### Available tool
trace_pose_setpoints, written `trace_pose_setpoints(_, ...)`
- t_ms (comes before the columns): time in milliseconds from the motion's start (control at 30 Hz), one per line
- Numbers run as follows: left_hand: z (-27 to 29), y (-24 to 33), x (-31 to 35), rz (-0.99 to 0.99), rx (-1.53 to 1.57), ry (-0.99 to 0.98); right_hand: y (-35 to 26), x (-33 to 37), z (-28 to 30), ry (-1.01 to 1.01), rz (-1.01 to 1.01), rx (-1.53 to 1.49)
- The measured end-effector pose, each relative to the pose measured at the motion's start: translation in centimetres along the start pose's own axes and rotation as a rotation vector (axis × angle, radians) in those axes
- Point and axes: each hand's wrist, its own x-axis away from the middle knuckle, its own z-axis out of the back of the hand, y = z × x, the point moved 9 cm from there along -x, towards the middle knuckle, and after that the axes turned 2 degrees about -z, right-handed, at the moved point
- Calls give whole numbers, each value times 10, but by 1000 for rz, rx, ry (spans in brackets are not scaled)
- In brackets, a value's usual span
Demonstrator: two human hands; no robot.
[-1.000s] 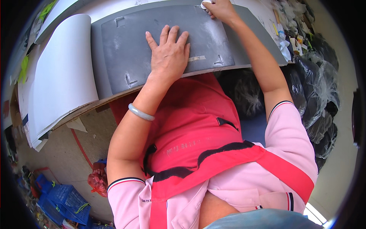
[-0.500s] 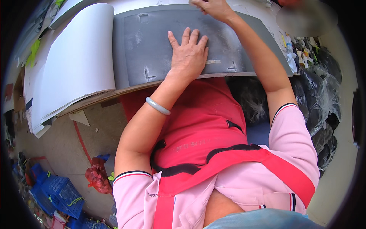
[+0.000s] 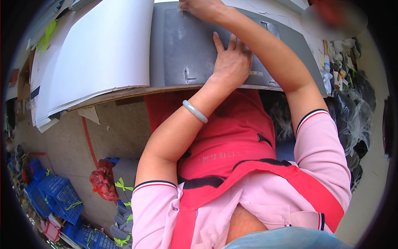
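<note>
A dark grey flat board [image 3: 176, 50] with whitish scuffs and L-shaped corner marks [image 3: 189, 76] lies on the table in front of me. My left hand [image 3: 233, 64] presses flat on its middle, fingers spread, holding nothing. Reaching across to the board's far left corner, my right hand [image 3: 202, 8] has its fingers pinched together by the corner mark there. Whatever is between those fingertips is too small to make out. My right forearm passes just beyond the left fingertips and covers part of the board.
Large white sheets [image 3: 103, 45] curl up in a stack left of the board. Black plastic bags [image 3: 348, 108] are heaped at the right. On the floor to the left are blue crates [image 3: 62, 197] and a red bag [image 3: 103, 182]. A blurred round patch covers the upper right.
My right hand has moved left along the board's far side to its far left corner. My left hand stays flat on the board. The whole view has shifted somewhat.
</note>
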Motion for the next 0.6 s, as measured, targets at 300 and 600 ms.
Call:
trace_pose_setpoints(300,3,0,-1,-8,-17,43,21,12,14,15,-307,-298)
trace_pose_setpoints(600,3,1,0,-38,-15,56,23,13,-4,-63,-537,-496)
